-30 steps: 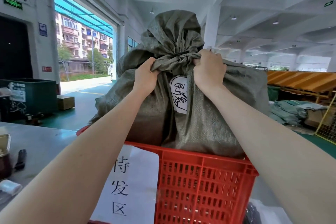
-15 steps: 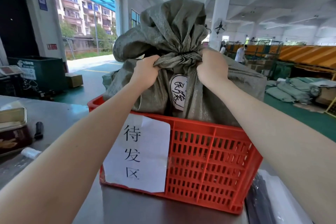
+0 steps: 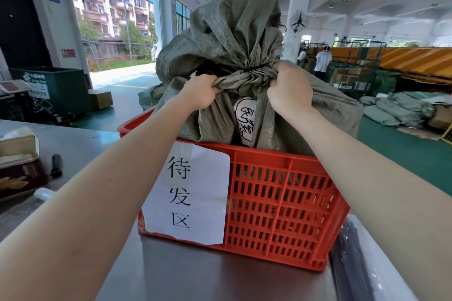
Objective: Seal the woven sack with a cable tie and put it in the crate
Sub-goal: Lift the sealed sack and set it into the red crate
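A grey-green woven sack (image 3: pixel 234 39) sits in the red plastic crate (image 3: pixel 278 200) on the steel table. Its neck is gathered and cinched by a black cable tie (image 3: pixel 254 68), with loose cloth flaring above. A white oval patch with black handwriting (image 3: pixel 245 120) faces me on the sack. My left hand (image 3: pixel 201 91) clutches the bunched cloth just left of the neck. My right hand (image 3: pixel 291 88) grips the cloth on the right side. A white paper sign with black characters (image 3: pixel 188 193) is stuck to the crate's front.
The steel table (image 3: pixel 80 144) holds a tin box (image 3: pixel 18 166), a black marker (image 3: pixel 56 165) and a small clear roll (image 3: pixel 44 194) at the left. Dark cable ties in a clear bag (image 3: pixel 352 264) lie at the right. Behind are a green bin (image 3: pixel 56 91), stacked sacks (image 3: pixel 398 110) and people (image 3: pixel 322 62).
The sack has come down into the crate with both hands still gripping its neck. The view has tipped down, so more of the crate and table shows.
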